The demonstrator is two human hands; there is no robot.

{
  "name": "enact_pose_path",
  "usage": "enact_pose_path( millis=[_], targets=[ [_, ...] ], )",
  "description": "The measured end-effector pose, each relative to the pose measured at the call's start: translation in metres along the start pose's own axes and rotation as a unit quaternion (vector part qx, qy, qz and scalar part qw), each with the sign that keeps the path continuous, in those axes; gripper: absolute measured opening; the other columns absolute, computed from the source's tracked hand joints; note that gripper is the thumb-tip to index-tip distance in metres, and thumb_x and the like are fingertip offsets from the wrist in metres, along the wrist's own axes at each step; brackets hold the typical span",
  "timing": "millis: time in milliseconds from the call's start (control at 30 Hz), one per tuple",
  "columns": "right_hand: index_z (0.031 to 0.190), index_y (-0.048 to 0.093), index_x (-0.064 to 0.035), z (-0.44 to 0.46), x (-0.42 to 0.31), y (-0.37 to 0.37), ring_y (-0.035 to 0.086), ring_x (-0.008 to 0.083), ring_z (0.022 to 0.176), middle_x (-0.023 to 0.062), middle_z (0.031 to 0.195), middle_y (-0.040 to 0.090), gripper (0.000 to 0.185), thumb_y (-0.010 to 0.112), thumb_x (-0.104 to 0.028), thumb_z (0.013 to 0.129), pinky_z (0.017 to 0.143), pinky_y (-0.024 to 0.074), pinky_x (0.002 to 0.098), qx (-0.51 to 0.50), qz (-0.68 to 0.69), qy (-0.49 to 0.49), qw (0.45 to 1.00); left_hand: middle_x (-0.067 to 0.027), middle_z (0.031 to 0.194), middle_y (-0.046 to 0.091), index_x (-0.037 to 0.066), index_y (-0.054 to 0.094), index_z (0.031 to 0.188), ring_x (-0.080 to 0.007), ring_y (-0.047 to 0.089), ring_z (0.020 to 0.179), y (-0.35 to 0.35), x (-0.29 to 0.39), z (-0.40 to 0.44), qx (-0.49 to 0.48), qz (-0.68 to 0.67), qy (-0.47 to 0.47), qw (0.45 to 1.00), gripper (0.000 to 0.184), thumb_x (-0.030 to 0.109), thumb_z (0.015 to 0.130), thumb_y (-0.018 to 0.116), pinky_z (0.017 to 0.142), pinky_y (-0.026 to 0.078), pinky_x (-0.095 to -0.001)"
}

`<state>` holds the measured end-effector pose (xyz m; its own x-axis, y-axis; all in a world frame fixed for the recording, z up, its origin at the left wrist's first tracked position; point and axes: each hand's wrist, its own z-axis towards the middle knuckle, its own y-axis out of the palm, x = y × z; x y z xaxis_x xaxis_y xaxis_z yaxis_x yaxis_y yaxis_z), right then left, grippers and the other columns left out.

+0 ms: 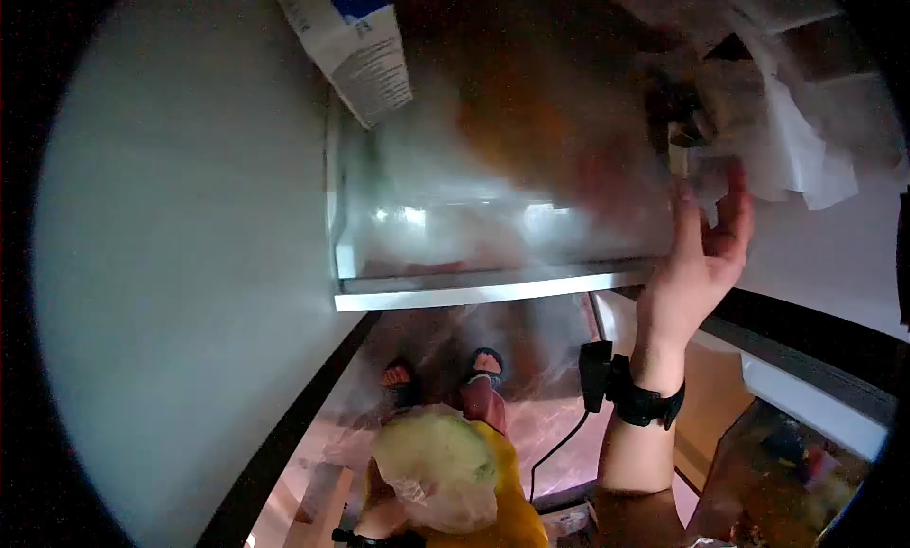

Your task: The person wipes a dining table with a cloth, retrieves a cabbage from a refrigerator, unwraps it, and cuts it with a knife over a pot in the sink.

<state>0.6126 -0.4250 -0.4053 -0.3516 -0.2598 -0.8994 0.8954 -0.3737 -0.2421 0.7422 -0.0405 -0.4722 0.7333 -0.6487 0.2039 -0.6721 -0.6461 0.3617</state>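
Note:
Low in the view, my left hand point(381, 517) supports a clear plastic bag point(464, 508) with a pale green, rounded bundle point(431, 448) inside, perhaps cabbage. The bag covers most of that hand's fingers. My right hand point(703, 240) reaches over the right end of a glass refrigerator shelf point(474, 235). Its thumb and fingers are stretched and apart, close to a small dark item with a pale part point(679, 155). Whether the fingertips touch that item is unclear.
A white printed carton point(365, 60) leans at the shelf's left. White wrapping point(801, 155) hangs at the right. The pale fridge wall point(190, 216) rises at the left; a shelf with packages point(787, 472) is at lower right. A black cable point(559, 444) hangs from the right wrist strap.

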Motion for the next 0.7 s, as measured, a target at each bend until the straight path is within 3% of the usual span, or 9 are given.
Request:
enact_pose_path(
  millis=[233, 333, 433, 533, 633, 700],
  targets=[
    [0.134, 0.043, -0.0003, 0.001, -0.003, -0.001, 0.047, 0.0149, 0.111, 0.0112, 0.133, 0.046, 0.05, 0.059, -0.004, 0.087, 0.097, 0.0349, 0.027, -0.019, -0.037, -0.019, 0.999, -0.0121, 0.131, 0.043, 0.009, 0.027, 0.135, -0.0248, 0.049, 0.116, -0.009, 0.007, 0.013, 0.003, 0.011, -0.006, 1.0, 0.075, 0.0, 0.074, 0.07, 0.095, 0.044, -0.0416],
    [0.136, 0.041, -0.0016, 0.001, -0.007, 0.001, 0.048, 0.0146, 0.108, 0.0119, 0.134, 0.045, 0.051, 0.057, -0.004, 0.087, 0.095, 0.037, 0.0266, -0.04, 0.02, 0.009, 0.999, -0.0121, 0.131, 0.043, 0.01, 0.027, 0.135, -0.0246, 0.049, 0.116, -0.011, 0.007, 0.017, 0.005, 0.014, -0.01, 1.0, 0.075, 0.0, 0.074, 0.07, 0.095, 0.044, -0.0415],
    [0.138, 0.039, -0.0034, -0.001, 0.001, -0.003, 0.05, 0.0151, 0.108, 0.0111, 0.136, 0.044, 0.053, 0.056, -0.003, 0.088, 0.094, 0.0384, 0.0259, -0.056, -0.051, -0.037, 0.996, -0.012, 0.131, 0.043, 0.01, 0.027, 0.135, -0.0245, 0.049, 0.116, -0.013, 0.007, 0.018, 0.007, 0.015, -0.014, 1.0, 0.075, 0.0, 0.074, 0.07, 0.095, 0.044, -0.0413],
    [0.135, 0.041, 0.0001, -0.003, 0.005, -0.005, 0.043, 0.0233, 0.121, 0.0146, 0.137, 0.041, 0.056, 0.062, -0.003, 0.083, 0.101, 0.0335, 0.0335, -0.043, -0.067, -0.019, 0.997, -0.012, 0.131, 0.043, 0.01, 0.027, 0.135, -0.0244, 0.049, 0.116, -0.012, 0.008, 0.016, 0.01, 0.016, -0.015, 1.0, 0.076, 0.0, 0.074, 0.07, 0.095, 0.044, -0.0412],
    [0.136, 0.042, -0.0022, -0.002, -0.008, 0.003, 0.043, 0.0238, 0.122, 0.0161, 0.136, 0.041, 0.056, 0.061, -0.004, 0.083, 0.102, 0.0325, 0.0336, -0.1, -0.097, -0.04, 0.989, -0.012, 0.131, 0.043, 0.01, 0.027, 0.135, -0.0242, 0.049, 0.116, -0.011, 0.009, 0.01, 0.013, 0.017, -0.013, 1.0, 0.076, 0.0, 0.074, 0.07, 0.095, 0.044, -0.0411],
    [0.136, 0.044, -0.0044, -0.002, -0.015, 0.012, 0.043, 0.0239, 0.122, 0.018, 0.134, 0.042, 0.055, 0.062, -0.007, 0.084, 0.099, 0.0357, 0.0325, -0.11, -0.062, 0.003, 0.992, -0.012, 0.131, 0.043, 0.01, 0.027, 0.135, -0.0241, 0.05, 0.116, -0.01, 0.01, 0.005, 0.012, 0.019, -0.012, 1.0, 0.076, 0.0, 0.074, 0.07, 0.095, 0.044, -0.041]
  ],
)
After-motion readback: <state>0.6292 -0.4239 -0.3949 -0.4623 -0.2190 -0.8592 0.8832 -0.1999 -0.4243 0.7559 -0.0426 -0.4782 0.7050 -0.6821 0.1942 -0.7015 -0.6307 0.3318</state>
